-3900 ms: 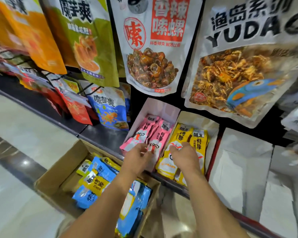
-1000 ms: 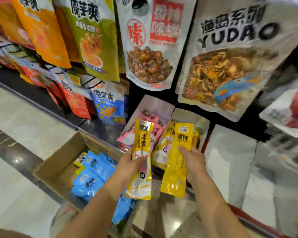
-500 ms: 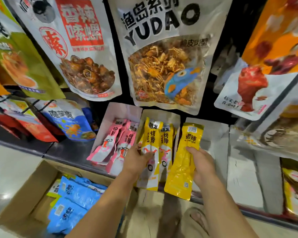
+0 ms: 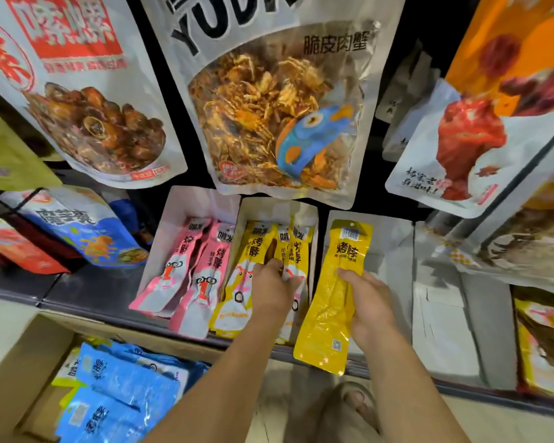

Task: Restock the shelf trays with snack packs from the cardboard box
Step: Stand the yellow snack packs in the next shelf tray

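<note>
At the trays (image 4: pixel 186 206), right hand (image 4: pixel 370 306) grips yellow pack (image 4: pixel 333 298); left hand (image 4: pixel 271 290) grips another pack (image 4: pixel 298 251).

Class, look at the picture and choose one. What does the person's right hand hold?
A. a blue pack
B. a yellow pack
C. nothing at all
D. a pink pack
B: the right hand has its grip on a yellow pack, while the pink packs lie further left on the shelf side and the blue packs lie in the cardboard box.

Two pink packs (image 4: pixel 179 263), four yellow packs (image 4: pixel 335 302), two hands (image 4: pixel 271 290).
</note>
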Tool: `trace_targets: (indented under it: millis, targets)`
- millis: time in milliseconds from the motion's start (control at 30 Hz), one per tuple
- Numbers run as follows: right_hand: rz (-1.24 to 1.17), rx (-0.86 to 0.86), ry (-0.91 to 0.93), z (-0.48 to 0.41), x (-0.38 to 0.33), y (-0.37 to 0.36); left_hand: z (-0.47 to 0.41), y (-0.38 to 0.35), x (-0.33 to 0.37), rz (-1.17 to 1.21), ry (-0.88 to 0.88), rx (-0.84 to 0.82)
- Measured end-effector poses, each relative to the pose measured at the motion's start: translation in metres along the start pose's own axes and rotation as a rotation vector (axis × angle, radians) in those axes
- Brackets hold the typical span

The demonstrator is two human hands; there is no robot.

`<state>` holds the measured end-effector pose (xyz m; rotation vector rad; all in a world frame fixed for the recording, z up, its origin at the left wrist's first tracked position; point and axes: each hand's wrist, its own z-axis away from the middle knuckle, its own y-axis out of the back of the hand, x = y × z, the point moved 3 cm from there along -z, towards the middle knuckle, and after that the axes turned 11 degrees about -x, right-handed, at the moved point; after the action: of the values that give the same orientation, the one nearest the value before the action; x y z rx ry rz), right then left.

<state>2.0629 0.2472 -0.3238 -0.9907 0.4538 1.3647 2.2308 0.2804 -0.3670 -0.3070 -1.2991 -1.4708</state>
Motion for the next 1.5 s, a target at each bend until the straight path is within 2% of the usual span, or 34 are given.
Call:
trace_targets:
  millis: [200,300,400,467,567,733,900,1167,1400,1500]
  targets:
    - [-0.011,-0.03,-0.002,0.001,-0.001,-0.004,-0.002,0.014,0.0,-0.122,-0.032,-0.046]
    - [-0.004,-0.055,0.001,0.002,-0.003,-0.011,0.004,0.04,-0.003,-0.147,-0.103,0.06]
    - [0.007,-0.085,-0.007,0.001,0.0,-0.02,0.007,0.072,-0.017,-0.108,-0.071,0.214]
    - [0.007,-0.104,-0.02,0.001,0.003,-0.028,0.007,0.088,-0.032,-0.054,-0.027,0.253]
    - [0.014,-0.143,-0.04,-0.001,0.008,-0.044,0.009,0.096,-0.048,0.069,0.031,0.156]
    - [0.056,-0.218,-0.055,-0.012,0.019,-0.085,0.001,0.102,-0.076,0.197,0.077,0.082]
    - [0.302,-0.197,0.019,-0.041,0.04,-0.119,-0.012,0.109,-0.085,0.197,0.09,-0.023]
    - [0.718,-0.055,0.093,-0.068,0.061,-0.146,-0.021,0.108,-0.095,0.224,0.088,-0.035]
    - [0.838,-0.04,0.092,-0.063,0.06,-0.145,-0.012,0.107,-0.089,0.248,0.084,-0.002]
    - [0.838,-0.053,0.084,-0.054,0.055,-0.144,0.0,0.113,-0.085,0.234,0.099,-0.042]
